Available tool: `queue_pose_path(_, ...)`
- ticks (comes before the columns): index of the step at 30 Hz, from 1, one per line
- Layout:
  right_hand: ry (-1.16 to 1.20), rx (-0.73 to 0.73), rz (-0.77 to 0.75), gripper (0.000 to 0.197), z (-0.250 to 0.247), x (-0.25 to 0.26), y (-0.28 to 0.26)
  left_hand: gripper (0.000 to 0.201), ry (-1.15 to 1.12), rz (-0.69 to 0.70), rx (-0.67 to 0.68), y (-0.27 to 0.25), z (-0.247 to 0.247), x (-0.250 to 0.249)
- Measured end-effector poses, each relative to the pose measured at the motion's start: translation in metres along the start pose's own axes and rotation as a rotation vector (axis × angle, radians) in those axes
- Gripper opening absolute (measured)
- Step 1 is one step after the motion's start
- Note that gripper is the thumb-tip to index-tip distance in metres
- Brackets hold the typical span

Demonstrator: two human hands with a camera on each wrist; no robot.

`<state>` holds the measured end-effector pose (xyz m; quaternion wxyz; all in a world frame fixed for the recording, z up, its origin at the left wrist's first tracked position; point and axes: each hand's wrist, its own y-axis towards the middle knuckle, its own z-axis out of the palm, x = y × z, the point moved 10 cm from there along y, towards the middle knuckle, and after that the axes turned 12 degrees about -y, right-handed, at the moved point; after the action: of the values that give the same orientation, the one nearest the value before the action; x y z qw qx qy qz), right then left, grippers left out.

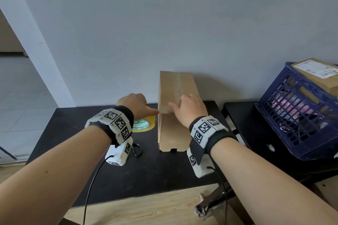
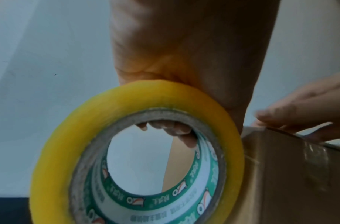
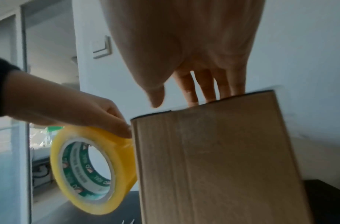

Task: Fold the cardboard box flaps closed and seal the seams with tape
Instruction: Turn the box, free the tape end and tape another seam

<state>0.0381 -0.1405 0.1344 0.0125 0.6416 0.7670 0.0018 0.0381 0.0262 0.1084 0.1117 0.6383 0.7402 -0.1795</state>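
You're mid-taping the cardboard box (image 1: 176, 107) at the table's (image 1: 73, 133) back edge; your left hand (image 1: 134, 105) grips the tape roll (image 3: 92, 169), right hand's (image 1: 190, 109) straight fingers press the top; next, pull tape taut.

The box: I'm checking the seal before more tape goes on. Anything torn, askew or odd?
Nothing stands out. The cardboard box looks closed and undamaged, though the wrist views are blurred.
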Motion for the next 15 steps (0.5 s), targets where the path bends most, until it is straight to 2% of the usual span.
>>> queue_pose_path(3,-0.094,0.112,0.003,0.085,0.015,0.005,0.004,0.058,-0.036,-0.016,0.009,-0.002,0.002,0.004)
queue_pose_path(5,-0.098,0.163,-0.007,0.092,0.024,0.003,0.006,0.056,-0.126,-0.038,0.036,-0.002,0.004,0.01)
queue_pose_path(10,-0.085,0.241,-0.042,0.086,0.033,0.0,0.019,0.029,-0.392,-0.126,0.197,-0.004,0.017,0.028)
queue_pose_path(15,-0.049,0.294,-0.068,0.071,0.031,-0.003,0.019,0.049,-0.528,-0.21,0.253,-0.006,0.02,0.052)
